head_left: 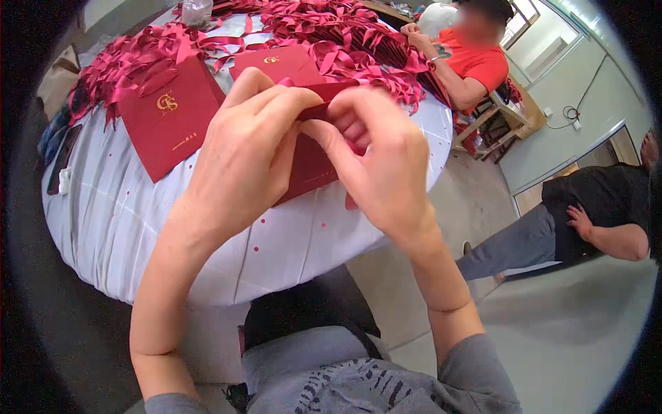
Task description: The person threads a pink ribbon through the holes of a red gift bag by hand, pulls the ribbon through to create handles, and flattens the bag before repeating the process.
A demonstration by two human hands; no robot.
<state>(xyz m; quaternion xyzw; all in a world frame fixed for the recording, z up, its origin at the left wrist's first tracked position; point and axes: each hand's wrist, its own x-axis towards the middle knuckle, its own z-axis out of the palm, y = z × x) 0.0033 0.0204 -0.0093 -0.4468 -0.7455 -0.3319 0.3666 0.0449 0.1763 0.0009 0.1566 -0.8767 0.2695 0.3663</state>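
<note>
Both of my hands meet at the top edge of a dark red paper bag (307,165) near the middle of the view. The fingers of my left hand (252,148) pinch its upper edge from the left. On the right, my right hand (383,155) has thumb and index finger closed on the same edge. My hands hide most of the bag's top. Left of them, another red bag (169,114) with gold lettering lies on the white-covered table (200,245). Behind my hands is a further red bag (276,61) with a gold logo.
Piles of red ribbon (289,24) cover the table's far side. A person in a red shirt (476,58) sits at the back right. Another person in dark clothes (586,207) is at the right. A phone-like dark object (65,155) lies at the left edge.
</note>
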